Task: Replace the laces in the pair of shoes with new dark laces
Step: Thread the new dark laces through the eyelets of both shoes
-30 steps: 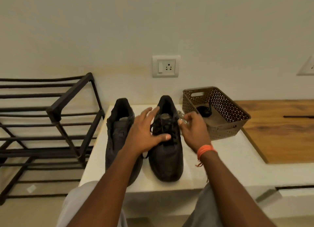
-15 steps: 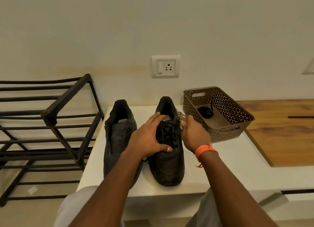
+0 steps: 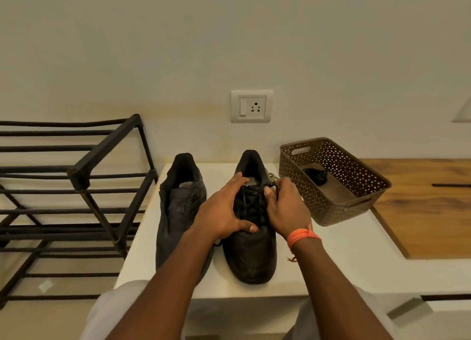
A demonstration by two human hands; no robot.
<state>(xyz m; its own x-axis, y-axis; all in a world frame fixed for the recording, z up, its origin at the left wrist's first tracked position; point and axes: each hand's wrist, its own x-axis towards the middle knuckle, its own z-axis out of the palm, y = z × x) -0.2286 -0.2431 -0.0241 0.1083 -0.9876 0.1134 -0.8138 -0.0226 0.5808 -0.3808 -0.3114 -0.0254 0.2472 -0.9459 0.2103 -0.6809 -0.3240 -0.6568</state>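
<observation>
Shoes sit side by side on a white ledge (image 3: 331, 250), toes toward the person, as relacing of the pair goes on. At the right shoe (image 3: 251, 253), the right hand (image 3: 286, 209) has thumb and fingers curled together near the top eyelets, pinching what looks like the end of a dark lace (image 3: 251, 207) already crossed up the tongue; the exact pinch point is too small to make out. The left hand (image 3: 224, 212) rests spread over the same shoe's inner side, fingers straight, steadying it. The shoe's long axis runs straight away from the person, heel toward the wall, so the lace end lies at the far, heel-side limit of the lacing and just beside the right hand, which is the nearer one for any further threading or tying. The left shoe (image 3: 178, 212) stands open, apparently unlaced. A brown perforated basket (image 3: 356, 166) near the right hand holds a small dark bundle (image 3: 316, 175), perhaps a lace.
</observation>
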